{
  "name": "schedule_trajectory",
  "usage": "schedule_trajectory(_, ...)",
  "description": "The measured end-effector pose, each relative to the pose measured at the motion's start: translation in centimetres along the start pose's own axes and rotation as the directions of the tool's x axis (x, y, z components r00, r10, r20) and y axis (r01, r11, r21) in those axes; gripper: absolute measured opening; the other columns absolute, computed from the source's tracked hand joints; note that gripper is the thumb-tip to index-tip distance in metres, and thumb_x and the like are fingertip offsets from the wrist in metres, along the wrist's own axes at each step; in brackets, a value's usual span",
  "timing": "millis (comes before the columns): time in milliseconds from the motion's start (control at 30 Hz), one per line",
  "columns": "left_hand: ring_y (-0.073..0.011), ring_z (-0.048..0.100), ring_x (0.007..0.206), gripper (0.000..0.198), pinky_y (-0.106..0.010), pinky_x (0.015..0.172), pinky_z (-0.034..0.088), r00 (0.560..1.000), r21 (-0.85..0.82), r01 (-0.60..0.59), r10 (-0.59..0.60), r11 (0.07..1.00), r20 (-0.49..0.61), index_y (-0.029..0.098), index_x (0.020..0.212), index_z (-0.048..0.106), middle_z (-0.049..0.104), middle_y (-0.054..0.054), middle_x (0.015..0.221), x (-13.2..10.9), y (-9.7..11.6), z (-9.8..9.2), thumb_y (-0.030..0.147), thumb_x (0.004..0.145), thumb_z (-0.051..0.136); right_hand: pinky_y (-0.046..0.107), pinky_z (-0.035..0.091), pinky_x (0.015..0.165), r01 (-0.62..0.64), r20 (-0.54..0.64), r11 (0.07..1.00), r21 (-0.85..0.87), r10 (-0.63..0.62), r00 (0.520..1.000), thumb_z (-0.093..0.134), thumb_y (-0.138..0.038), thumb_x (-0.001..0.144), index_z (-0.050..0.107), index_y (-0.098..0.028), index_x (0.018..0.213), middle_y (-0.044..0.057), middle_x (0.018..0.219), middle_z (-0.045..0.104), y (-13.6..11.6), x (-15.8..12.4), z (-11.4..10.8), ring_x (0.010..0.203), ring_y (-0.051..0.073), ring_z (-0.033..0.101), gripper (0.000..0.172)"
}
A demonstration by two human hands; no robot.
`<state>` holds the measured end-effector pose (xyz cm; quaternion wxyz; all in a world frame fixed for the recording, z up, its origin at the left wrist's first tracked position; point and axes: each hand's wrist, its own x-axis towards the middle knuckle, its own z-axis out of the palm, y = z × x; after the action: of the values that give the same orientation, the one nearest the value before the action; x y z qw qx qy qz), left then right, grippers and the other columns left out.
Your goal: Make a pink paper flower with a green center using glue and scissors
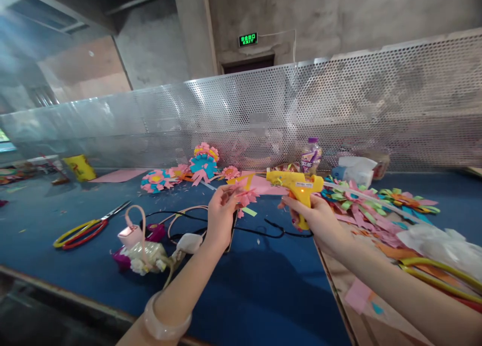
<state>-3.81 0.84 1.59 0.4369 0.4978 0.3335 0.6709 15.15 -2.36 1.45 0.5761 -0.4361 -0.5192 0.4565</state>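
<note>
My left hand (220, 215) is closed around a small pink paper flower (244, 195) with fringed petals, held up over the blue table (256, 285). My right hand (318, 218) grips the handle of a yellow glue gun (295, 183), whose nozzle points left toward the flower and sits close to it. A black cord (263, 228) trails from the gun across the table. A pale bangle sits on my left wrist.
Finished paper flowers (203, 162) lie at the back. Strips of coloured paper (357, 205) pile on the right over a wooden board (361, 306). Scissors (90, 225), a small pink-and-white bundle (141, 248), a bottle (311, 155) and a perforated metal screen (339, 110) surround the spot.
</note>
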Motion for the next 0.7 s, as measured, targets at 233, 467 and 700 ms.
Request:
schedule_trajectory(233, -0.0140, 0.062, 0.076, 0.022, -0.027, 0.070, 0.049, 0.998, 0.059, -0.053, 0.051, 0.997, 0.034, 0.019, 0.090, 0.060, 0.063, -0.001, 0.083, -0.20, 0.22, 0.17, 0.028, 0.071, 0.066, 0.019, 0.030, 0.038, 0.050, 0.050, 0.967, -0.248, -0.039, 0.998, 0.057, -0.045, 0.077, 0.061, -0.014, 0.072, -0.005, 0.050, 0.043, -0.05, -0.08, -0.58, 0.042, 0.007, 0.039, 0.031)
schedule_trajectory(467, -0.0165, 0.062, 0.084, 0.019, -0.028, 0.076, 0.048, 0.994, 0.108, -0.097, 0.090, 0.989, 0.062, 0.019, 0.087, 0.062, 0.066, -0.003, 0.088, -0.33, 0.38, 0.23, 0.028, 0.071, 0.067, 0.020, 0.029, 0.038, 0.094, 0.056, 0.928, -0.361, -0.079, 0.995, 0.054, -0.042, 0.079, 0.057, -0.015, 0.062, -0.005, 0.045, 0.043, 0.21, -0.25, -0.79, 0.040, 0.007, 0.038, 0.031)
schedule_trajectory(700, -0.0169, 0.062, 0.083, 0.017, -0.028, 0.078, 0.047, 0.989, 0.129, -0.135, 0.126, 0.982, 0.081, 0.019, 0.084, 0.063, 0.068, -0.004, 0.087, -0.60, 0.84, 0.41, 0.029, 0.071, 0.068, 0.021, 0.028, 0.039, 0.084, 0.016, 0.932, -0.352, -0.084, 0.996, 0.054, -0.040, 0.076, 0.051, -0.016, 0.060, -0.003, 0.048, 0.046, 0.71, -0.18, -0.75, 0.040, 0.008, 0.041, 0.029)
